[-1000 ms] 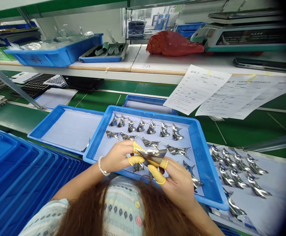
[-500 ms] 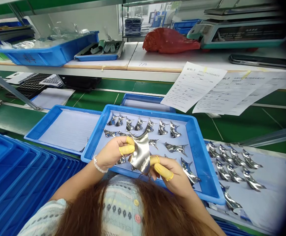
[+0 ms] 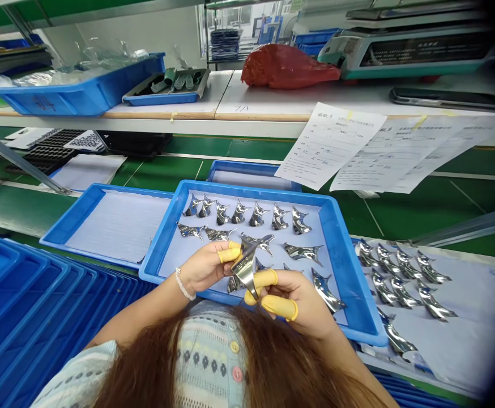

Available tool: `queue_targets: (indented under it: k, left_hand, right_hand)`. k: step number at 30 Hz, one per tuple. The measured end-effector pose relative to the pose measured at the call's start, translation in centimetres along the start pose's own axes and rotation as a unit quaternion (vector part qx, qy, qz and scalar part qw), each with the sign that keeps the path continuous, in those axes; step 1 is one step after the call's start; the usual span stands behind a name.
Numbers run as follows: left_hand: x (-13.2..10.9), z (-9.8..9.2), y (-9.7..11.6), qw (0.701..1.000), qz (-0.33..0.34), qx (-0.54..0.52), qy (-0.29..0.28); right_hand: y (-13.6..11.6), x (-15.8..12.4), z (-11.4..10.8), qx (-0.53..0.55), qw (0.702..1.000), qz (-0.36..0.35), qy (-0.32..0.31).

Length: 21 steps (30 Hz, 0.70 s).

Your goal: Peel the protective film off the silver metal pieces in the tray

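Look at that: the left hand (image 3: pixel 205 266) and right hand (image 3: pixel 292 300) both grip a curved, mirror-polished metal piece (image 3: pixel 245 271) between yellow rubber finger cots (image 3: pixel 267 277) (snug on several fingers), right above a blue plastic tray (image 3: pixel 251 188).

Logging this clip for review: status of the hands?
Left hand, right hand: both on curved polished metal piece. Over blue tray. Nothing in the way.
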<state>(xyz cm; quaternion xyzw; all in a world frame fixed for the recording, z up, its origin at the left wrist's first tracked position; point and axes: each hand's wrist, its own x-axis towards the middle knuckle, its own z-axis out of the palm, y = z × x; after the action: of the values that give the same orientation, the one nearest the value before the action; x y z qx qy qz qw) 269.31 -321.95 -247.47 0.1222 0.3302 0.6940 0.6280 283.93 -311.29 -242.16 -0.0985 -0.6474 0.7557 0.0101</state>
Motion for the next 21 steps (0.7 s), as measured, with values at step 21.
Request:
queue_targets:
  k: [21]
  left_hand:
    - [-2.0, 1.2, 1.5, 0.984, 0.139, 0.109, 0.037]
  right_hand:
    - [3.5, 0.8, -0.5, 0.080, 0.992, 0.062, 0.080]
